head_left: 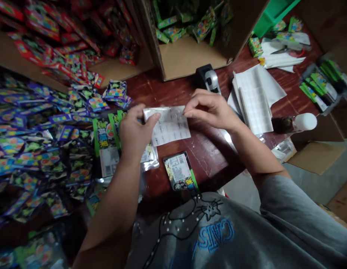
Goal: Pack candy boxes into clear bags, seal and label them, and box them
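Note:
A white sheet of printed labels (pixel 173 129) is pinched by its left side in my left hand (pixel 136 129), thumb on top. At its upper right corner, my right hand (pixel 208 108) has thumb and forefinger pressed together; whether a label is between them I cannot make out. Below the sheet lies a black and green packet (pixel 180 173) with a white label on its face. More green-edged packets (pixel 106 138) lie under and left of my left hand, some bearing white labels.
Purple packets (pixel 75 145) heap up at the left. Behind stand cardboard boxes holding red packets (pixel 44 26) and green packets (pixel 204 26). A tape dispenser (pixel 208 78), a stack of label sheets (pixel 254 97), a white-capped bottle (pixel 298 123) and scissors (pixel 296 52) are to the right.

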{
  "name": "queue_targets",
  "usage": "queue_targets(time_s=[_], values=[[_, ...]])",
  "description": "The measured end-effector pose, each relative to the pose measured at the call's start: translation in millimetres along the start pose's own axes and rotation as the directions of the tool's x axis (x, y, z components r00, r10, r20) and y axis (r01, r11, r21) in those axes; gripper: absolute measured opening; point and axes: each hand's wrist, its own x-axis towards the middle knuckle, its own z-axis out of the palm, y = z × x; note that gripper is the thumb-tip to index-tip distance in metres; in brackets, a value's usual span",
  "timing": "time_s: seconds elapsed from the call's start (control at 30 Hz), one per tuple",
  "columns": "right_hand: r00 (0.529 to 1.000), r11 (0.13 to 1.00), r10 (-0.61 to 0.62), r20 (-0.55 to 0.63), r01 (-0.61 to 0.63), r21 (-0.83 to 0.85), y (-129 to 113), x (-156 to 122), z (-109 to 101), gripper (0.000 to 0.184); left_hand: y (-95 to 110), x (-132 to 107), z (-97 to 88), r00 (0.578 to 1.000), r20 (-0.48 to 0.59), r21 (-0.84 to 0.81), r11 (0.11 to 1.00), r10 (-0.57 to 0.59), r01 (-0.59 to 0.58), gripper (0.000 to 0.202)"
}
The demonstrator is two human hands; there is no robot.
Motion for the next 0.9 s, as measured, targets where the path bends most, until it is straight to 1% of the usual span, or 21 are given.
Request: queue_targets(time_s=[0.03,0.07,0.1,0.13,0.17,0.2,0.23,0.27,0.3,0.37,0.43,0.5,0.53,0.57,0.6,0.63,0.7,0.73,0.8,0.83,0.9], values=[[0.999,0.997,0.051,-0.005,-0.05,0.055,-7,-6,0,0.029,1,-11,-6.1,0.991,-0.027,0.138,0.982,0.132,-0.127,0.072],[0.994,0.987,0.109,0.01,-0.11,0.114,-14,-13,0,0.028,2,-24,-12.1,0.97,-0.007,0.25,0.94,0.243,-0.234,0.071],[0.985,0.969,0.164,0.052,-0.171,0.178,-18,-20,3,0.028,2,-41,-17.3,0.949,0.057,0.312,0.897,0.31,-0.312,0.061],[0.971,0.942,0.21,0.113,-0.232,0.244,-22,-27,6,0.027,0,-58,-21.4,0.931,0.16,0.315,0.877,0.328,-0.363,0.045],[0.952,0.906,0.246,0.182,-0.293,0.306,-24,-34,12,0.026,-2,-74,-24.3,0.911,0.269,0.292,0.875,0.313,-0.386,0.03],[0.931,0.865,0.267,0.247,-0.345,0.364,-25,-40,19,0.024,-6,-89,-26.2,0.89,0.359,0.265,0.884,0.281,-0.386,0.023],[0.913,0.826,0.277,0.301,-0.386,0.411,-25,-44,27,0.022,-9,-101,-27.3,0.875,0.416,0.242,0.897,0.249,-0.37,0.022],[0.897,0.792,0.276,0.346,-0.417,0.447,-25,-48,35,0.021,-12,-110,-28.1,0.869,0.442,0.221,0.912,0.223,-0.346,0.022],[0.883,0.766,0.271,0.382,-0.438,0.47,-25,-50,44,0.024,-15,-115,-28.8,0.872,0.445,0.191,0.93,0.202,-0.313,0.021],[0.868,0.745,0.246,0.43,-0.454,0.489,-25,-51,59,0.038,-16,-119,-30.5,0.884,0.441,0.088,0.973,0.154,-0.213,0.02],[0.862,0.755,0.22,0.456,-0.447,0.48,-25,-50,69,0.047,-12,-120,-32.4,0.878,0.473,-0.042,0.998,0.066,-0.053,0.02],[0.85,0.793,0.21,0.482,-0.437,0.425,-26,-49,75,0.05,-7,-120,-33.9,0.86,0.509,-0.12,0.985,-0.047,0.124,0.024],[0.841,0.823,0.212,0.498,-0.428,0.374,-28,-49,77,0.052,-5,-121,-34.3,0.852,0.515,-0.138,0.972,-0.093,0.189,0.026],[0.834,0.857,0.218,0.507,-0.412,0.31,-29,-50,78,0.054,-3,-123,-34.6,0.849,0.513,-0.147,0.962,-0.124,0.23,0.028],[0.836,0.893,0.224,0.5,-0.382,0.238,-32,-51,78,0.058,-2,-124,-35.0,0.851,0.506,-0.152,0.956,-0.141,0.249,0.029],[0.851,0.928,0.228,0.473,-0.337,0.158,-35,-53,79,0.063,-1,-125,-35.5,0.854,0.499,-0.154,0.954,-0.149,0.257,0.029],[0.902,0.978,0.2,0.381,-0.21,-0.017,-44,-58,80,0.067,1,-126,-37.4,0.855,0.495,-0.154,0.954,-0.152,0.258,0.028],[0.926,0.984,0.172,0.337,-0.143,-0.11,-49,-62,81,0.065,1,-127,-38.8,0.855,0.496,-0.157,0.954,-0.149,0.257,0.027],[0.95,0.959,0.121,0.287,-0.037,-0.279,-59,-70,86,0.055,2,-128,-41.5,0.855,0.502,-0.177,0.952,-0.131,0.249,0.026],[0.955,0.939,0.112,0.276,-0.011,-0.345,-63,-74,88,0.051,2,-128,-42.2,0.854,0.507,-0.188,0.952,-0.119,0.244,0.025],[0.96,0.904,0.131,0.247,-0.013,-0.428,-68,-83,94,0.051,3,-129,-41.6,0.849,0.52,-0.2,0.953,-0.093,0.227,0.024]])
